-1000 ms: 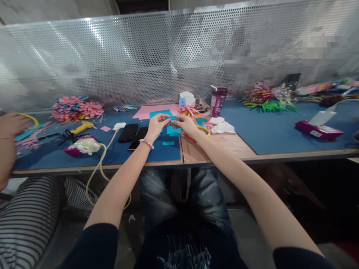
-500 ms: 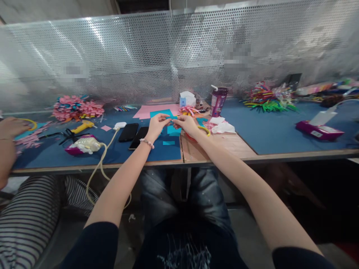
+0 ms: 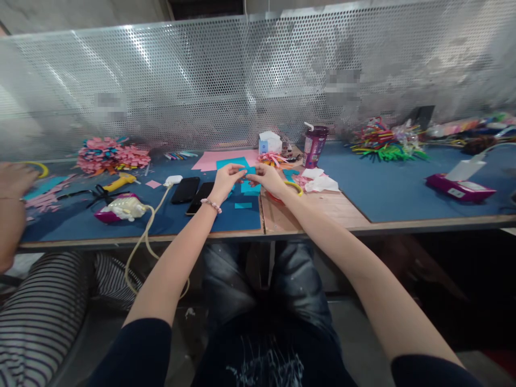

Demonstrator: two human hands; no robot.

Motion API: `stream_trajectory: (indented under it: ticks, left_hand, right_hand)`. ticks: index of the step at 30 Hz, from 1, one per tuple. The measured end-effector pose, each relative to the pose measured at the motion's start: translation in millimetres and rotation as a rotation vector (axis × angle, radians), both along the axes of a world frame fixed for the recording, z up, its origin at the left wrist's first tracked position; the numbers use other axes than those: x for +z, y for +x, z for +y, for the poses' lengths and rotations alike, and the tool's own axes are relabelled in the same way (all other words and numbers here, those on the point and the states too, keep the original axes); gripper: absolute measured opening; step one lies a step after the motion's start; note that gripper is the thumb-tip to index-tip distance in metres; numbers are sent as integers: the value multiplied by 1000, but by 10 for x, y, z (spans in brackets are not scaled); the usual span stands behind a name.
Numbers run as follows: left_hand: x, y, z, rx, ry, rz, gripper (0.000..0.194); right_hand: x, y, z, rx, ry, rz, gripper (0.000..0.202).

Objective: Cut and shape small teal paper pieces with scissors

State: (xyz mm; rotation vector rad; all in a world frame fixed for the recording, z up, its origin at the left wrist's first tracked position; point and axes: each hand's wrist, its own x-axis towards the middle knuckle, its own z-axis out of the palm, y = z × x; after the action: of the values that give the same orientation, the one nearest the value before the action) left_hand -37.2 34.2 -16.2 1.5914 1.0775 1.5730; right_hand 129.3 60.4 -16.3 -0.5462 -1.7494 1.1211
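Observation:
A small piece of blue paper (image 3: 250, 170) is pinched between my two hands above the table. My left hand (image 3: 226, 181), with a beaded bracelet at the wrist, is closed on its left side. From the other side my right hand (image 3: 270, 178) grips it with thumb and fingers, which partly cover it. Behind lies a larger blue sheet (image 3: 231, 162) on pink paper (image 3: 207, 161). A blue paper strip (image 3: 243, 205) lies on the mat below my hands. Yellow looped handles (image 3: 296, 187), perhaps of scissors, show beside my right wrist.
Two dark phones (image 3: 185, 190) lie left of my hands, near a white charger (image 3: 173, 180) and its cable. A yellow glue gun (image 3: 120, 183) and pink paper bundle (image 3: 108, 156) are further left. A purple cup (image 3: 315, 147) stands right. A co-worker's hand (image 3: 16, 180) is far left.
My hands have barely moved; the blue paper between my fingers shows a little more. The co-worker's hand at far left has shifted slightly left and up with a yellow loop.

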Motion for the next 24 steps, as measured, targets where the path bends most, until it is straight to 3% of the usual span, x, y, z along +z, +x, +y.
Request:
stream_trajectory:
  ticks: [8, 24]
  left_hand:
    - [-10, -9, -9, -36, -67, -15, 34]
    - [12, 24, -63, -58, -131, -20, 28]
  right_hand:
    - [11, 10, 12, 4, 46, 1, 41]
    - [64, 31, -79, -9, 12, -17, 34]
